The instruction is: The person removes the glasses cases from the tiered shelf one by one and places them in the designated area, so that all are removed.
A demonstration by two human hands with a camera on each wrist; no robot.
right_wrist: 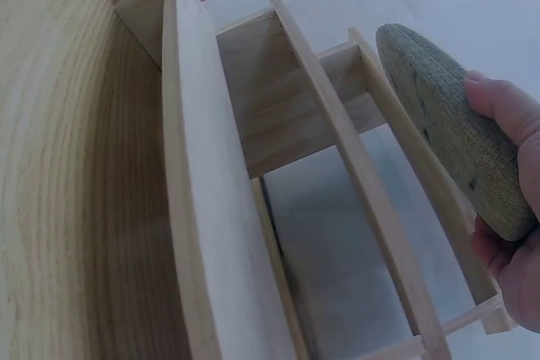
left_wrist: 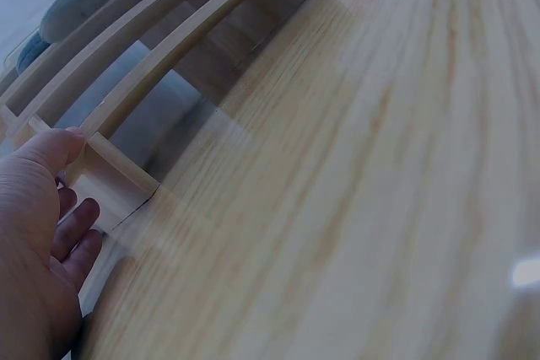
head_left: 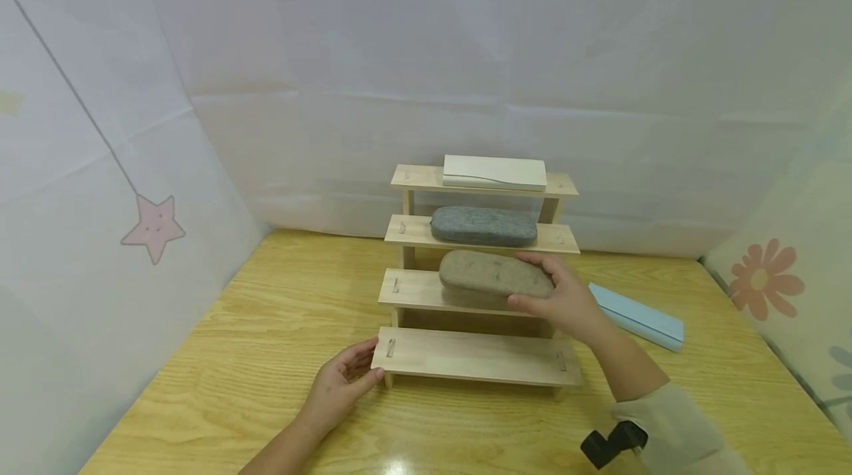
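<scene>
My right hand (head_left: 562, 301) holds a beige fabric glasses case (head_left: 489, 273) by its right end, thumb and fingers on opposite sides. In the head view, the case overlaps the second step from the bottom of a wooden stepped display rack (head_left: 472, 354). In the right wrist view, the case (right_wrist: 451, 128) appears tilted beside the upper boards. My left hand (head_left: 339, 385) grips the left end of the lowest step, its thumb at the front corner. A grey fabric glasses case (head_left: 484, 226) lies on the step above, and a white glasses case (head_left: 494, 172) lies on the top step.
To the right of the rack, a light blue glasses case (head_left: 635, 317) lies on the wood-grain table (head_left: 253, 356). White printed cloth (head_left: 426, 53) hangs behind the table and along both sides. A black strap mount (head_left: 614, 443) sits by the right sleeve.
</scene>
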